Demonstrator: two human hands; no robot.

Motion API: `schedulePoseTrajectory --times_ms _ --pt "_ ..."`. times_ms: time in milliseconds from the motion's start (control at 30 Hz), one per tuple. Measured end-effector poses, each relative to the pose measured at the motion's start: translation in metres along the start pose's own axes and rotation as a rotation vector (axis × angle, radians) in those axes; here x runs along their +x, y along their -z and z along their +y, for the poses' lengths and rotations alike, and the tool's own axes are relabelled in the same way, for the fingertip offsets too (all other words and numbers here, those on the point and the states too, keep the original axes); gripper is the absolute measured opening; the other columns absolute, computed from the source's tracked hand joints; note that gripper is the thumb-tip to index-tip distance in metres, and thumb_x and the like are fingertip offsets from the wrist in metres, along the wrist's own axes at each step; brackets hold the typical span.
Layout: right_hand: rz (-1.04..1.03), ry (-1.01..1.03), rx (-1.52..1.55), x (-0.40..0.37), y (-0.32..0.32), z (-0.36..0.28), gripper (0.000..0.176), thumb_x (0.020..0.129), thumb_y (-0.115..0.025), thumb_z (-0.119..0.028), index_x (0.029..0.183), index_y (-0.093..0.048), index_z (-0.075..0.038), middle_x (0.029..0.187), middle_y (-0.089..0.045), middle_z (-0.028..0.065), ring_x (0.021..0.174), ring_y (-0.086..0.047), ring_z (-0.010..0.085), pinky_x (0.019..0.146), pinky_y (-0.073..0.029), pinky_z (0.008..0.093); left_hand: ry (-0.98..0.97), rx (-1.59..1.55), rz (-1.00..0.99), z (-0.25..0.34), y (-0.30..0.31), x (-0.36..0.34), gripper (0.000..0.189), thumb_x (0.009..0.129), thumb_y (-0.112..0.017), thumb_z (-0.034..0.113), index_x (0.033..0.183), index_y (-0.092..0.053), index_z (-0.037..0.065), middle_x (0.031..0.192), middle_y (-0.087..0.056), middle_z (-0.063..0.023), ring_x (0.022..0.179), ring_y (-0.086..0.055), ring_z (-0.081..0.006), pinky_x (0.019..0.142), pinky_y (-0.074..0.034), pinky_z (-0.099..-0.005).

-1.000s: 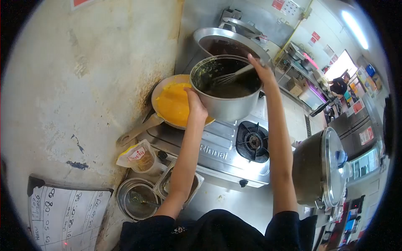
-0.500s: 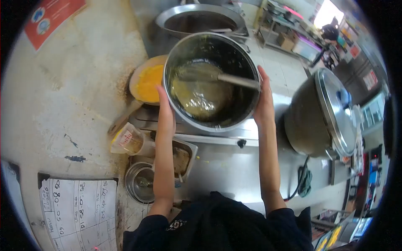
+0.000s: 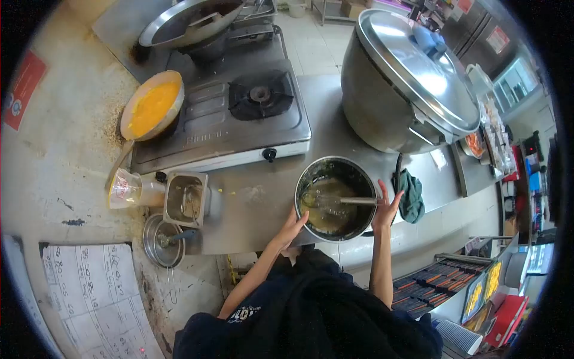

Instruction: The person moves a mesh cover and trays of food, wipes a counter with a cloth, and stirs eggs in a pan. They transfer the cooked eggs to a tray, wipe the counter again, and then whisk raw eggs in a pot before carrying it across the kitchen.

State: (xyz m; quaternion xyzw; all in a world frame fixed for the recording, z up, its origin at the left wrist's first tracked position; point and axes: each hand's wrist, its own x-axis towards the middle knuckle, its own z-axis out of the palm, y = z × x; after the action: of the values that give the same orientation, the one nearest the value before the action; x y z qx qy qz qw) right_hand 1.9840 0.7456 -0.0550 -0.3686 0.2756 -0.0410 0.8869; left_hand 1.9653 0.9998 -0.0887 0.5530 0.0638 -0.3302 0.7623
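Observation:
A deep metal pot (image 3: pixel 304 224) with thin, pale yellowish liquid (image 3: pixel 327 218) inside is at the counter's front edge, close to my body. Whether its base rests on the counter cannot be told. A whisk (image 3: pixel 357 201) lies in it, its metal handle leaning on the right rim. My left hand (image 3: pixel 292 227) grips the pot's near left side, thumb at the rim. At the opposite side, my right hand (image 3: pixel 385 210) holds the pot by its wall beside the whisk handle's end, with some fingers spread and others hidden.
Behind the pot is a gas stove (image 3: pixel 203 113), with a pan of yellow food (image 3: pixel 154 110) at its left and a wok (image 3: pixel 191 27) beyond. A large lidded cooker (image 3: pixel 382 90) stands right, near a green cloth (image 3: pixel 411 196). Left are a steel container (image 3: pixel 186 200) and a strainer (image 3: pixel 162 242).
The pot has come down and toward my body, away from over the stove, still between both hands. The view has turned, so the stove's burner now shows.

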Motion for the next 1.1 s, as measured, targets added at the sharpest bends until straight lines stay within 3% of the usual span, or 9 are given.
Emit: schedulePoseTrajectory --times_ms 67,167,233,300,400,600,767,900,1100 --pt "-0.191 -0.047 -0.134 0.036 0.05 -0.009 0.078 0.076 -0.023 -0.067 0.122 -0.035 -0.005 0.113 -0.047 0.0187 0.1 -0.049 0.0231 0.084 -0.036 0.0302 0.042 -0.048 0.034 -0.013 -0.015 0.012 0.059 0.087 -0.04 0.035 0.132 -0.008 0.015 0.133 -0.017 -0.0075 0.121 -0.021 -0.0212 0.095 -0.025 -0.0423" --pt "0.102 0.498 -0.68 0.113 0.147 -0.015 0.056 0.085 -0.034 -0.048 0.114 -0.044 -0.001 0.108 -0.052 0.0124 0.097 -0.049 0.0257 0.086 -0.033 0.0398 0.075 -0.083 0.099 -0.01 -0.036 0.023 0.061 0.085 -0.041 0.04 0.133 -0.008 0.018 0.134 -0.017 -0.0075 0.121 -0.021 -0.0221 0.093 -0.026 -0.0474" --pt "0.888 0.602 -1.834 0.082 0.148 -0.034 0.048 0.074 -0.055 -0.039 0.116 -0.044 -0.017 0.119 -0.044 0.0041 0.107 -0.04 0.0267 0.075 -0.036 0.0525 0.066 -0.065 0.152 -0.005 -0.04 0.012 0.063 0.085 -0.041 0.043 0.133 -0.009 0.018 0.134 -0.016 -0.0082 0.122 -0.021 -0.023 0.093 -0.025 -0.0492" --pt "0.638 0.388 -2.098 0.078 0.186 -0.037 0.04 0.072 -0.056 -0.028 0.111 -0.049 -0.02 0.119 -0.043 0.0057 0.103 -0.043 0.0295 0.074 -0.039 0.0499 0.007 0.018 0.347 0.0 -0.041 0.002 0.061 0.085 -0.041 0.043 0.132 -0.012 0.018 0.135 -0.015 -0.0099 0.123 -0.02 -0.0248 0.093 -0.025 -0.05" --pt "0.525 0.765 -1.617 0.104 0.235 -0.069 0.022 0.079 -0.049 -0.017 0.094 -0.052 -0.002 0.089 -0.057 0.0163 0.083 -0.054 0.0303 0.073 -0.041 0.0365 0.014 -0.02 0.394 -0.012 -0.011 -0.014 0.059 0.085 -0.041 0.042 0.132 -0.014 0.018 0.135 -0.016 -0.0109 0.123 -0.019 -0.0257 0.094 -0.024 -0.0503" --pt "0.143 0.78 -1.062 -0.042 0.003 -0.107 0.014 0.08 -0.051 -0.009 0.091 -0.049 -0.001 0.082 -0.05 0.0053 0.077 -0.047 0.0138 0.07 -0.038 0.0243 0.033 -0.096 0.514 -0.008 0.032 -0.056 0.057 0.083 -0.045 0.041 0.128 -0.022 0.016 0.131 -0.028 -0.0098 0.121 -0.026 -0.0241 0.09 -0.027 -0.0503" --pt "-0.289 0.692 -1.137 -0.075 -0.127 0.029 0.022 0.069 -0.059 -0.009 0.088 -0.052 -0.001 0.081 -0.051 0.0109 0.077 -0.051 0.0233 0.071 -0.039 0.0312 -0.032 -0.027 0.736 -0.001 0.07 -0.081 0.045 0.086 -0.042 0.036 0.121 -0.034 0.01 0.119 -0.042 -0.0081 0.107 -0.042 -0.0208 0.083 -0.037 -0.039" --pt "-0.772 0.588 -1.619 -0.063 -0.157 0.21 0.05 0.074 -0.057 -0.035 0.114 -0.043 -0.009 0.124 -0.035 0.0127 0.112 -0.034 0.0307 0.088 -0.029 0.0493 -0.351 0.205 1.007 0.019 0.097 -0.124 0.033 0.087 -0.041 0.03 0.11 -0.043 0.006 0.104 -0.053 -0.006 0.09 -0.051 -0.0148 0.073 -0.042 -0.0282" --pt "-1.084 0.999 -1.755 -0.002 -0.17 0.355 0.046 0.081 -0.044 -0.034 0.123 -0.037 -0.015 0.132 -0.027 0.0064 0.123 -0.022 0.0242 0.094 -0.017 0.0547 -0.374 0.088 1.051 0.055 0.125 -0.17 0.029 0.089 -0.038 0.022 0.109 -0.042 0.002 0.099 -0.054 -0.0099 0.084 -0.053 -0.0146 0.071 -0.041 -0.0254"
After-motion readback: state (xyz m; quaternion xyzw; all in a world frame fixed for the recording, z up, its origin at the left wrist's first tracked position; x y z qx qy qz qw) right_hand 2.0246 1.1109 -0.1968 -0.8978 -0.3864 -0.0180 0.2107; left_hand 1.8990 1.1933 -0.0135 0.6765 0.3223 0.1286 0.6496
